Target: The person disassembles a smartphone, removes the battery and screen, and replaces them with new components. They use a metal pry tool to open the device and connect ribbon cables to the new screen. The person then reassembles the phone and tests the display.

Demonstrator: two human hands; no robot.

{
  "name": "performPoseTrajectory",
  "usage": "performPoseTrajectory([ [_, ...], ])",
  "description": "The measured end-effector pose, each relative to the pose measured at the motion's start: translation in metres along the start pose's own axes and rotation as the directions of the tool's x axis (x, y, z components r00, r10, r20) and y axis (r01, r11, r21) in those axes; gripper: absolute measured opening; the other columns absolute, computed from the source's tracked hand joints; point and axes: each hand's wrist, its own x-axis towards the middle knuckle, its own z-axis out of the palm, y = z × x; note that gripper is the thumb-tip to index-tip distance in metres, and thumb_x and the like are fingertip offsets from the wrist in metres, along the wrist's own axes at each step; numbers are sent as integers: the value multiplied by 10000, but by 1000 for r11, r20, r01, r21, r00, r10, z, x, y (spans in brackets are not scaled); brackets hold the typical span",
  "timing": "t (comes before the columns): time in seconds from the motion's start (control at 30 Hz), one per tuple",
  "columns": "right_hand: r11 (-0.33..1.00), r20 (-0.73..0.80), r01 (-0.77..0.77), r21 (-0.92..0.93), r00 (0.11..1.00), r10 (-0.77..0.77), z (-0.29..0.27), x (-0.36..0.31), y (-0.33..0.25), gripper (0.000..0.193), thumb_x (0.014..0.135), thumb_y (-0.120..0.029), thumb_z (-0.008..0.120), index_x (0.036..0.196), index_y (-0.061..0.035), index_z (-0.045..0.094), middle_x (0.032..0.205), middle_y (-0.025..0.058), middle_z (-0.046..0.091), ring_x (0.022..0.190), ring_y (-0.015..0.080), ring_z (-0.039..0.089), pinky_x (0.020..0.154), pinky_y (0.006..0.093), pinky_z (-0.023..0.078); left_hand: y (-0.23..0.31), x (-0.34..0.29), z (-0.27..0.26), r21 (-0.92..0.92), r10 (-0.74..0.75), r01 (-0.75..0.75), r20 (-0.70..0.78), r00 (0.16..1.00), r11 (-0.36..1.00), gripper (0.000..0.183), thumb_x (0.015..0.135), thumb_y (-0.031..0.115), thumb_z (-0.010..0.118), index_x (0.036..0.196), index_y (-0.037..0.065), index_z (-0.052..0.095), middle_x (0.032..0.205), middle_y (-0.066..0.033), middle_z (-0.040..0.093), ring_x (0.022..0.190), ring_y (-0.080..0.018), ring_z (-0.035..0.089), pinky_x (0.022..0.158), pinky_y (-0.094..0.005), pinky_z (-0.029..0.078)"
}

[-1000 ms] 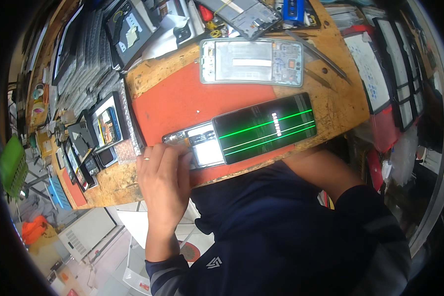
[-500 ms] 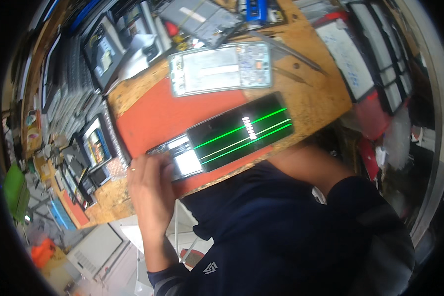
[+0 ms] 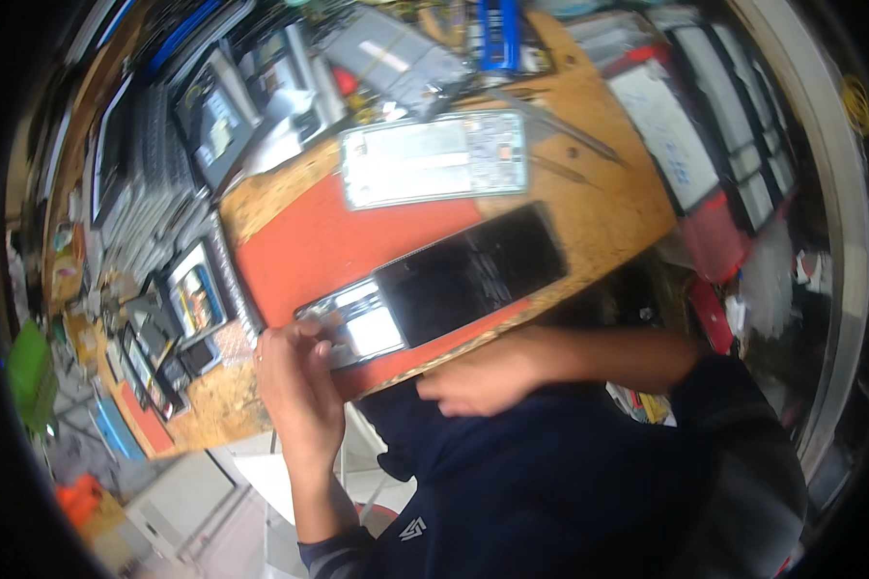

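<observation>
A smartphone screen panel (image 3: 478, 275), dark now, lies partly over an opened phone body (image 3: 375, 331) on the orange mat. The bare inside of that body, with a white rectangle, shows at its left end. My left hand (image 3: 301, 391) has its fingers curled and closed on this left end; the fingertips partly hide it. Just below the bench's front edge is my right hand (image 3: 488, 378), apart from the phone and in front of my dark clothing. Its fingers are smeared. Farther back, a second opened phone frame (image 3: 410, 174) lies flat, pale with its inside up.
Wooden bench (image 3: 608, 232) carries the orange mat (image 3: 294, 236). Metal tweezers (image 3: 574, 125) lie at the back right. Stacked laptop parts (image 3: 154, 183) crowd the left, a grey panel (image 3: 396, 58) and blue object (image 3: 498, 39) the back. Black-framed panels (image 3: 743, 116) stand right.
The screen has gone from showing green lines and white lettering to dark. My right hand has come out leftward from beneath the bench edge. My left hand stays at the phone's end.
</observation>
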Motion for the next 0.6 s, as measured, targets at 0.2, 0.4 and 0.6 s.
performPoseTrajectory([
  [0.2, 900, -399, -66, -430, 908, -124, -126, -46, -90, 601, 862, -254, 833, 1381, -35, 624, 1259, 124, 637, 1130, 332, 623, 967, 478, 477, -2, -5, -2, 34, 167, -165, -72, 983, 986, 198, 978, 6, 677, 1174, 1, 707, 1154, -187, 692, 1091, -379, 650, 957, -468, 493],
  [0.4, 734, -347, -255, -629, 937, 28, -153, -37, -90, 743, 722, -253, 905, 1380, -29, 642, 1328, 153, 637, 1216, 339, 599, 1025, 467, 467, 13, -13, 31, 186, 379, -406, 164, 911, 895, 563, 999, 227, 666, 1478, -59, 597, 1555, -249, 573, 1481, -429, 518, 1212, -550, 382],
  [0.6, 874, -487, -176, -452, 870, -77, -153, -51, -87, 664, 742, -252, 907, 1329, -34, 686, 1236, 136, 683, 1132, 320, 664, 983, 440, 525, 6, -26, 40, 267, 373, -405, 164, 913, 874, 595, 1015, 296, 637, 1505, -37, 589, 1575, -252, 561, 1498, -416, 502, 1227, -588, 340],
])
